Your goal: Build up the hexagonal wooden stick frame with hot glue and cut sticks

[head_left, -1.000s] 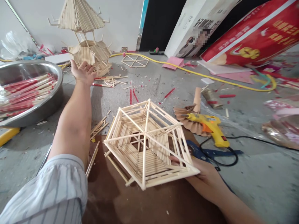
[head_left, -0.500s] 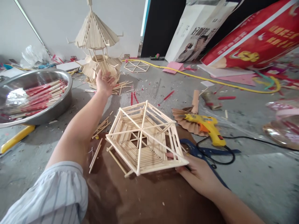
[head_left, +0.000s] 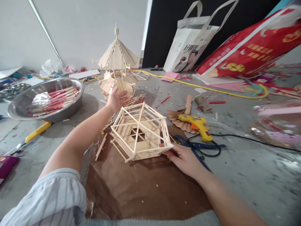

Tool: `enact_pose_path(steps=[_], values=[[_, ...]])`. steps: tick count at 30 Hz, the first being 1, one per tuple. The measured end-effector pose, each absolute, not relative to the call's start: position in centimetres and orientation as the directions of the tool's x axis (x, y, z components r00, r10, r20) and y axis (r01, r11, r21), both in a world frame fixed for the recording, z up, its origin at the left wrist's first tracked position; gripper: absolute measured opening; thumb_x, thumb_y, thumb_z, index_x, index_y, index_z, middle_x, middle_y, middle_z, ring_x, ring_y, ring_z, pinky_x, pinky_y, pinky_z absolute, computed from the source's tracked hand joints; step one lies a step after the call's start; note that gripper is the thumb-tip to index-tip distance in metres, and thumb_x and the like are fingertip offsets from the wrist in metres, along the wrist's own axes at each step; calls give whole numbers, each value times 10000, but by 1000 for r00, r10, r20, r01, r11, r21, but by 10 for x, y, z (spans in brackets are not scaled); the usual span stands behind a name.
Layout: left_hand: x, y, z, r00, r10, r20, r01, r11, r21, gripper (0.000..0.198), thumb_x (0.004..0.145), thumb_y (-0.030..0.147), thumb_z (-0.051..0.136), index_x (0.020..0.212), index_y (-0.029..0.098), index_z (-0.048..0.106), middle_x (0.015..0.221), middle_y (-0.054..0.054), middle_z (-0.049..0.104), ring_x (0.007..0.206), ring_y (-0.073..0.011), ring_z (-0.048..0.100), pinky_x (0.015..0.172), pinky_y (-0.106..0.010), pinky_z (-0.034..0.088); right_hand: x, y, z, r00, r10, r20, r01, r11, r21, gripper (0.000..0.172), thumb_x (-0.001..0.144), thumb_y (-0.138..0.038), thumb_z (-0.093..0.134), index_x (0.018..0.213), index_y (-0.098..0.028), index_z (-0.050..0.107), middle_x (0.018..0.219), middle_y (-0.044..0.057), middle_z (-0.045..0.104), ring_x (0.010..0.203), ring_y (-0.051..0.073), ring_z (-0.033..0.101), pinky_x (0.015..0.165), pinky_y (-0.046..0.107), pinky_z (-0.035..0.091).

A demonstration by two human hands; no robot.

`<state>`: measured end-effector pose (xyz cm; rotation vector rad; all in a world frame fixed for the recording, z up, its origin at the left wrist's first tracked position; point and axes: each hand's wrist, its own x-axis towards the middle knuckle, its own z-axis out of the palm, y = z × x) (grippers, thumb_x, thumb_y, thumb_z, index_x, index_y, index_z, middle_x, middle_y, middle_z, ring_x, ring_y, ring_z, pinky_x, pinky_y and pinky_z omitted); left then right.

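Hexagonal stick frame [head_left: 140, 133], a shallow basket-like piece built from pale wooden sticks w/ crossed spokes over its open top, sits at centre on a sheet of brown paper [head_left: 145, 188] spread over a grey floor [head_left: 246, 169]. Right hand [head_left: 184, 158] grips the frame's near right corner, fingers curled round the edge sticks, thumb on top. Left hand [head_left: 116, 99] is stretched forward beyond the frame, palm up & fingers loosely spread, touching the lower tier of a stick pagoda model [head_left: 117, 72]; can't tell whether it has actually gripped it. Left arm wears a striped sleeve [head_left: 47, 201].

Pagoda stands upright behind the frame, w/ a cone-shaped stick roof on top & a wider tier below. Loose sticks [head_left: 101, 150] lie at the paper's left edge, just beside the frame. Far left: a big steel basin [head_left: 72, 105] holding red-and-pale sticks. Yellow-handled tool [head_left: 37, 132] lies on the floor in front of the basin.

Right of the frame: a yellow glue gun [head_left: 196, 125] resting on a folded brown paper fan [head_left: 181, 121], its black cord [head_left: 246, 138] trailing off right. Blue-handled scissors [head_left: 199, 147] lie just beside the right hand. At the back, a white tote bag [head_left: 188, 47] & a red bag [head_left: 246, 47] lean against a dark wall panel; a yellow cable [head_left: 211, 86] runs across the floor in front of them. Floor is littered w/ red & wooden scraps.
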<state>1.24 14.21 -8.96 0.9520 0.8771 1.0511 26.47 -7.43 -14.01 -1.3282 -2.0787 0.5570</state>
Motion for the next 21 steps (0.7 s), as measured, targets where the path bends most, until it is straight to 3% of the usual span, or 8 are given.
enact_pose_path(steps=[5,13,16,21], values=[[1,133,-89,268,959,-96,-214,156,964,498,722,586,404,904,184,636,1132,-70,583,969,-248,549,742,-353,438,264,-75,-141,-320,918,236,668,395,-631,193,812,-245,438,750,-172,606,664,26,635,585,137,594,534,236,456],[-31,107,-78,90,987,-132,198,113,974,268,565,389,677,710,170,623,773,-66,623,593,-149,559,534,-285,400,265,-78,-152,-322,908,267,582,412,-701,173,821,-229,441,842,-167,601,718,24,612,558,113,562,544,236,458],[-38,89,-67,68,994,-83,316,58,947,244,591,376,666,700,164,618,754,-65,635,565,-136,556,507,-265,383,266,-77,-159,-282,920,271,551,386,-740,164,823,-239,444,833,-171,593,697,16,575,526,106,538,526,239,451],[-44,50,-54,-19,1000,14,312,-7,950,230,624,329,618,766,149,612,740,-44,630,577,-105,553,512,-223,383,269,-74,-169,-261,896,359,544,444,-712,131,804,-220,461,811,-188,587,688,20,550,568,125,537,550,258,447]])
